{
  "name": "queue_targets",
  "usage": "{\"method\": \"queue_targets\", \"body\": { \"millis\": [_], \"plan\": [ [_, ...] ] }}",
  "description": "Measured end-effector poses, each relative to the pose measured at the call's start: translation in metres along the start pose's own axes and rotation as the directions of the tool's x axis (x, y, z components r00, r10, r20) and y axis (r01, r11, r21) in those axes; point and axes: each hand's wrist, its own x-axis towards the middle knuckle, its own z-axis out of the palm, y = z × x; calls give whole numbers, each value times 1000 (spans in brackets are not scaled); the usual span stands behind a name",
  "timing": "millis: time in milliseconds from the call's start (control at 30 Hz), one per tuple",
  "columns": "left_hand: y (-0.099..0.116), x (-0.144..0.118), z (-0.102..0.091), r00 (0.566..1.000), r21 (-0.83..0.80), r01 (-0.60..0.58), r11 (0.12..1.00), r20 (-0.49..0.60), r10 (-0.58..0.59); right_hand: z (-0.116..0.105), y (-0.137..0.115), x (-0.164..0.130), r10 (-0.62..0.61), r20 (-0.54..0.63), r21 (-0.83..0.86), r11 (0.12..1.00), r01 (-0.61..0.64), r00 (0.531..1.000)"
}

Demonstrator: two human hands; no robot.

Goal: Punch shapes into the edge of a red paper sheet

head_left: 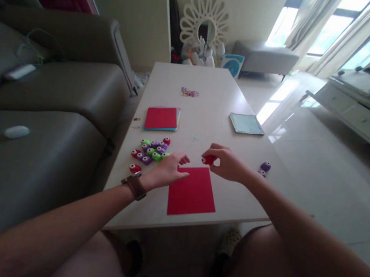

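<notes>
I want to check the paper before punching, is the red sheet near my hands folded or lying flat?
Flat and spread. The red sheet lies as one plain square on the table, with no crease or raised flap; the left hand rests at its corner.

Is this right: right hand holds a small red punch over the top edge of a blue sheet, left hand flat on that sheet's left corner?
Not quite. The sheet is red, not blue, as the head view shows. The rest holds: the right hand pinches a small red punch over the sheet's top edge, and the left hand rests on its left corner.
</notes>
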Motion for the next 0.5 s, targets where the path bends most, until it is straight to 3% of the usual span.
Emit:
{"method": "queue_targets", "body": {
  "millis": [100, 233, 500],
  "plan": [
    [-6, -1, 3, 999, 224, -39, 974, 17, 36, -5, 19, -4, 50, -43, -47, 998, -52, 998],
    [-15, -1, 6, 998, 335, -60, 940, 54, 45, -1, 30, -11, 104, 1, -108, 989, -104, 995],
    [-20, 1, -1, 982, 267, 50, 962, 165, -96, 3, 29, -16, 184, 123, -149, 975, -165, 975]
  ]
}}
